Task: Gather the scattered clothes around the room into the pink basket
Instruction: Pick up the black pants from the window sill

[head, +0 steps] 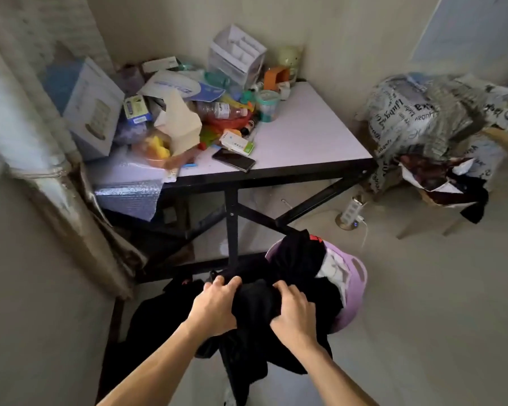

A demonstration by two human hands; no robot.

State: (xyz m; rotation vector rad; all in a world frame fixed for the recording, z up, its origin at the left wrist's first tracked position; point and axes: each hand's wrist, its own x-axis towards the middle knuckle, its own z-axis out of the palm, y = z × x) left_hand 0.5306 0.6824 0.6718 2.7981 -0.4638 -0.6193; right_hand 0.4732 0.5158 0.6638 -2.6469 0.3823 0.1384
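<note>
A pink basket (356,284) stands on the floor by the table's front leg, with dark and white clothes piled in it. My left hand (214,306) and my right hand (294,312) both grip a black garment (255,306) bunched at the basket's near side. Part of this garment hangs down below my hands. More black cloth (153,320) lies on the floor to the left, under my left forearm. A dark garment (475,200) hangs off the chair at the right.
A table (305,139) with a black frame stands ahead, its far left heaped with boxes, bottles and a phone (233,159). A curtain (41,159) hangs at the left. A chair at the right holds a printed cover (423,112). A power strip (352,210) sits on the floor.
</note>
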